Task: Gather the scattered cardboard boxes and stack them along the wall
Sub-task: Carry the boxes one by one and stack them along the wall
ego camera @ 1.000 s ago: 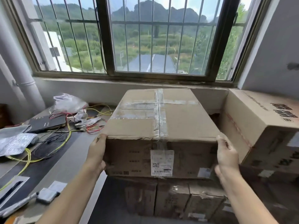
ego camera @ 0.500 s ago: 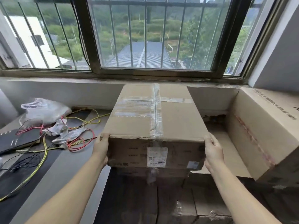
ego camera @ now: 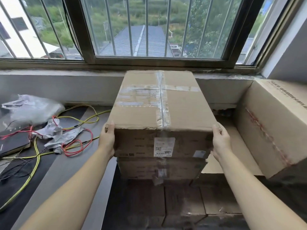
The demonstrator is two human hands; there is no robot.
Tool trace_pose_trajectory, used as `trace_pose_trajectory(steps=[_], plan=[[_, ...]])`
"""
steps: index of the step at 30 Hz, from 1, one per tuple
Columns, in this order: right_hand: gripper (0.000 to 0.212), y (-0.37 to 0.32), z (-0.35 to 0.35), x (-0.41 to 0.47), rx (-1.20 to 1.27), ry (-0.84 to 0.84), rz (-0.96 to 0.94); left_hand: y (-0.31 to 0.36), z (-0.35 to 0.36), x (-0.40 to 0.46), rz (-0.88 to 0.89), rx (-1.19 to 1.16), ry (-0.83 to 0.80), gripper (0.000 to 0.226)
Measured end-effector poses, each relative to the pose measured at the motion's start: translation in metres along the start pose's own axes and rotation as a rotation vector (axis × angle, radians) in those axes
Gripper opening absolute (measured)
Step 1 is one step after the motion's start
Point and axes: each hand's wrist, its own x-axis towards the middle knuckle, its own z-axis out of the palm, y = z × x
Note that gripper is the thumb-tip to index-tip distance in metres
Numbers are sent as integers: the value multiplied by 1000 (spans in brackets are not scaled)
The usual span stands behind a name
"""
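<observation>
Two hands clamp the taped cardboard box (ego camera: 159, 113) from opposite sides: the left hand (ego camera: 107, 140) lies flat against its left end with the fingertips hooked over the top front corner, and the right hand (ego camera: 221, 140) mirrors it on the right end, palms pressing inward rather than pinching. This box sits on top of a similar lower box (ego camera: 162, 168), its far end close to the wall under the window sill (ego camera: 66, 72); whether it fully rests there or is partly carried by the hands I cannot tell. Judging by its size, its squared edges and the two-handed hold, it is probably stiff-walled and moderately heavy, and the cardboard sides give good friction, though the glossy clear tape across the top would be slippery under fingers. The front top edge looks a little crushed near the tape seam, so pressure is better kept on the end panels and low corners, where the board is strongest. A larger box (ego camera: 269, 127) stands just beside on the right, leaving a narrow gap that could catch the right knuckles. Loose wires (ego camera: 78, 143) and a plastic bag (ego camera: 28, 108) lie on the table (ego camera: 54, 171) to the left.
</observation>
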Motion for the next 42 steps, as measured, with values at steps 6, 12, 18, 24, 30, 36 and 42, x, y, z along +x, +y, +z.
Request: trace_pose_trajectory(steps=[6, 12, 18, 24, 30, 36, 42], plan=[[66, 0, -21, -34, -59, -77, -8, 17, -2, -46, 60, 186, 1, 41], [53, 1, -55, -148, -247, -275, -198, -5, -17, -114, 235, 366, -140, 48], [61, 54, -127, -252, -342, -185, -51, -54, -12, -167, 191, 503, -633, 49], [76, 102, -171, -366, -294, 151, 138, -119, -11, -235, 64, 622, -1005, 52], [65, 113, -199, -446, -219, 458, 184, -144, 18, -298, 79, 613, -1339, 53], [58, 118, -250, -532, -174, 723, 141, -163, 44, -382, 106, 578, -1551, 49], [56, 122, -324, -629, -165, 957, 130, -190, 57, -502, 123, 552, -1747, 50]])
